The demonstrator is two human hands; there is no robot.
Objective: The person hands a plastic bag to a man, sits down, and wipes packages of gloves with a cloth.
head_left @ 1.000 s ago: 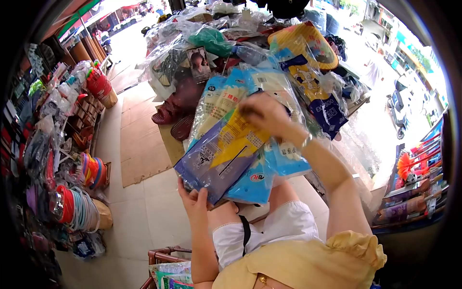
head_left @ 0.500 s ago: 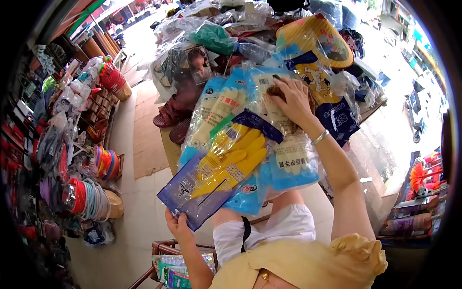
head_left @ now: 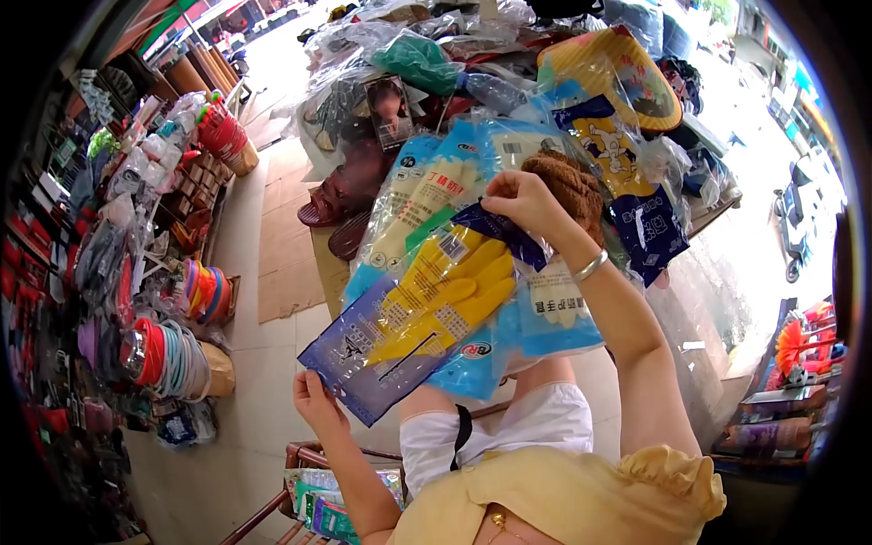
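Note:
A clear and blue packet of yellow gloves [head_left: 445, 295] lies slanted across other glove packets. My left hand [head_left: 320, 400] pinches its lower left corner. My right hand [head_left: 522, 202], with a bangle on the wrist, pinches the dark blue top edge at the opposite end. Beneath are blue and clear packets of pale gloves [head_left: 427, 204]. A brown fuzzy item [head_left: 568, 186] sits just beyond my right hand, partly covered by the wrist. Further right lies a navy and yellow packet [head_left: 640, 218].
Dark red shoes [head_left: 341, 195], a green plastic bag [head_left: 416, 62] and a yellow woven hat [head_left: 627, 77] are on the heaped stall. Goods line the left side, with coiled hoses [head_left: 177, 363]. A chair frame [head_left: 300, 454] holds packets near my left arm.
My right hand has moved from the pale glove packets and brown item to the yellow glove packet's top edge and taken hold of it. My left hand still holds the lower corner.

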